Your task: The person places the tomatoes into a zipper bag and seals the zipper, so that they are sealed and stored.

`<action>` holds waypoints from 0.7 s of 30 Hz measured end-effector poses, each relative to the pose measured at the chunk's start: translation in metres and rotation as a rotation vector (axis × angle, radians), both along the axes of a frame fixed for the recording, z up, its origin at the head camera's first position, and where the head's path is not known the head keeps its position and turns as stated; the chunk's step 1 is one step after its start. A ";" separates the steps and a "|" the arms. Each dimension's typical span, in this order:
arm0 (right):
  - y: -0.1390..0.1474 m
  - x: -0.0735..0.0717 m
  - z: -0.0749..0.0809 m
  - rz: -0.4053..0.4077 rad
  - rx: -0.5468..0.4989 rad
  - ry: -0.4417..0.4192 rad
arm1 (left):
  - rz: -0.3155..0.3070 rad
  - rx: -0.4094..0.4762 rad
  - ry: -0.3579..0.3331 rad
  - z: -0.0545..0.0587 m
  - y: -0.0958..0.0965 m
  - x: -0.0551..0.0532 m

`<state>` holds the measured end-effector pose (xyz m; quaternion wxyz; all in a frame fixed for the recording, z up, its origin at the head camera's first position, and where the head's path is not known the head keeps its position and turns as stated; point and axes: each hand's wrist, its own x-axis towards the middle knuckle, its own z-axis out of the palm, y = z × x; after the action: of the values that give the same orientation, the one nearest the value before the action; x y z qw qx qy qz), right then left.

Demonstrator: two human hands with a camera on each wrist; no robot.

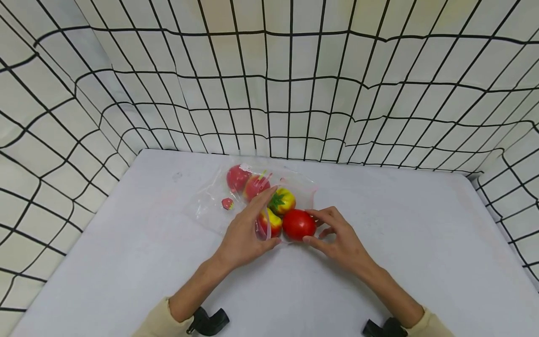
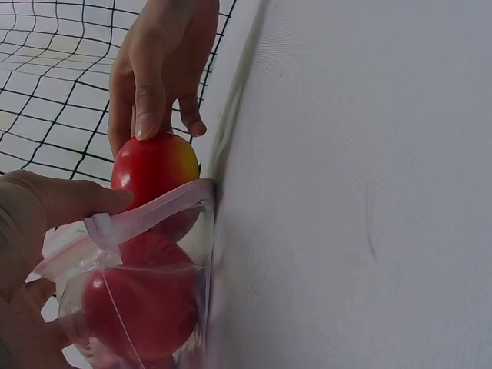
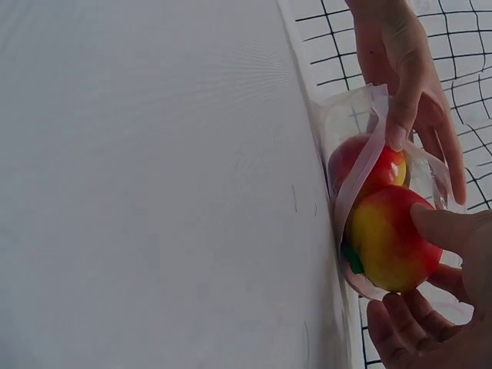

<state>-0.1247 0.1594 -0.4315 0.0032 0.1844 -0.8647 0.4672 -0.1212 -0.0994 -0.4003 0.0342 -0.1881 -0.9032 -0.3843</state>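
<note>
A clear zip bag [image 1: 210, 199] with a pink seal lies on the table, its mouth towards me. My left hand [image 1: 242, 238] holds the bag's mouth, thumb at the pink seal [image 2: 165, 204]. With thumb and fingers, my right hand [image 1: 343, 241] grips a round red-and-yellow fruit [image 3: 396, 238] with a green calyx, right at the bag's mouth. Just behind the seal sits another red-and-yellow fruit [image 1: 271, 222]. Beyond it are a yellow one with a green star-shaped calyx [image 1: 282, 201] and two reddish fruits [image 1: 238, 178] seen through the plastic.
The white table [image 1: 126, 262] spreads out on both sides of the bag. Black netting [image 1: 290, 93] over pale walls rises at the table's back edge and along the sides. Black wrist mounts [image 1: 210, 322] sit by both sleeves. A small strawberry print [image 1: 227, 203] shows at the bag's left.
</note>
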 end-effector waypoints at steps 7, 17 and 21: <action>-0.006 0.001 0.002 0.030 -0.015 0.002 | -0.001 -0.019 0.036 0.000 0.000 0.000; -0.014 -0.002 -0.002 0.059 -0.083 0.031 | -0.022 -0.031 0.077 -0.001 -0.001 0.000; -0.018 -0.002 -0.001 0.054 -0.125 0.036 | -0.030 -0.047 0.084 -0.001 -0.001 0.001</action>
<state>-0.1270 0.1418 -0.4330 0.0177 0.2155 -0.8284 0.5166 -0.1200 -0.1001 -0.4012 0.0616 -0.2185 -0.9068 -0.3552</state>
